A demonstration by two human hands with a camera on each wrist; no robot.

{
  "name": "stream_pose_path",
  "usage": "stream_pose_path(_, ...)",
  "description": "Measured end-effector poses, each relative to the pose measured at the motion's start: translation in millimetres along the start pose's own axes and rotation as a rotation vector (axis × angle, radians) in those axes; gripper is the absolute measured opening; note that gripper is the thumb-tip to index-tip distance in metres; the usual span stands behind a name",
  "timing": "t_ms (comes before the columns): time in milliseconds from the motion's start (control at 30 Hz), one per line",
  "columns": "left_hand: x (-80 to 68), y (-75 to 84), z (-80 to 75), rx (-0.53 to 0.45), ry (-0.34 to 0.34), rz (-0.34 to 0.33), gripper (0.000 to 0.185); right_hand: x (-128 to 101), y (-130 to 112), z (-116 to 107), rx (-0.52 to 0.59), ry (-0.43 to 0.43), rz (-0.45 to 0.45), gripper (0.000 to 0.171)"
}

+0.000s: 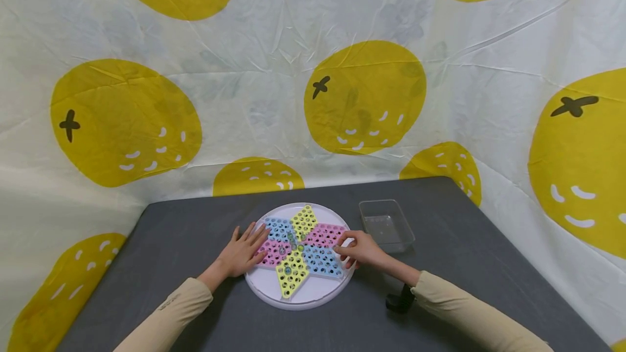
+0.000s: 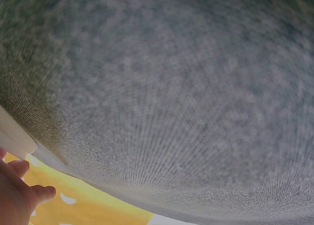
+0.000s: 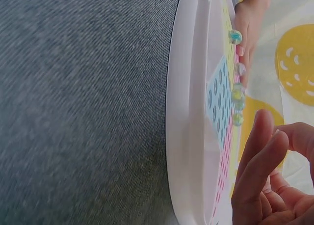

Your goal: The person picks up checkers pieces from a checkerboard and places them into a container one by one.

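Note:
A round white board (image 1: 313, 293) with a six-pointed star of blue, pink and yellow hole fields lies on the grey table (image 1: 186, 232). Several glass marbles (image 1: 293, 240) sit near the star's centre. They show edge-on as marbles (image 3: 238, 92) in the right wrist view. My left hand (image 1: 244, 249) rests flat on the board's left side, fingers straight over the pink and blue fields. My right hand (image 1: 354, 250) is at the board's right rim, its fingertips (image 3: 262, 137) loosely bent close over the board rim (image 3: 184, 112). Nothing shows between them.
A clear plastic tub (image 1: 386, 224) stands just right of the board, beyond my right hand. A black strap piece (image 1: 400, 300) sits at my right wrist. A yellow-spotted cloth (image 1: 362, 96) walls in the table's back and sides. The left wrist view shows mostly grey tabletop (image 2: 171, 97).

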State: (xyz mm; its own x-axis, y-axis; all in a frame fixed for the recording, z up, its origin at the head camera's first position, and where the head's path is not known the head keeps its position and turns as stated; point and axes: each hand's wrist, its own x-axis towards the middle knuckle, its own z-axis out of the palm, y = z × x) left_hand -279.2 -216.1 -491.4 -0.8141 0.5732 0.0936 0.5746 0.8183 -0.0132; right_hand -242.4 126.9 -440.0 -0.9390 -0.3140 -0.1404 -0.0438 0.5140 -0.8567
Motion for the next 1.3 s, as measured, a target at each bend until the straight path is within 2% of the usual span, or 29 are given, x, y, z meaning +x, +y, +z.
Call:
stream_pose_path(167, -0.4, 0.0, -0.6, -0.003, -0.025, -0.014, 0.061, -2, 4, -9, -0.005, 0.008, -0.008, 0.02)
stream_pose_path(400, -0.6, 0.1, 0.2, 0.004, -0.001, -0.01, 0.06, -7, 5, -23, 0.002, 0.024, -0.007, 0.025)
stream_pose_path(733, -0.6, 0.2, 0.2, 0.004, -0.014, -0.02, 0.06, -11, 6, -41, -0.013, 0.072, 0.017, 0.023)
stream_pose_path(1000, 0.5, 0.0, -0.6, -0.01, -0.032, -0.019, 0.06, -13, 9, -53, 0.01, 0.1, 0.038, 0.025)
stream_pose_path(1300, 1.0, 0.0, -1.8, 0.0, -0.047, -0.025, 0.06, -13, 14, -68, 0.043, 0.094, 0.024, 0.028)
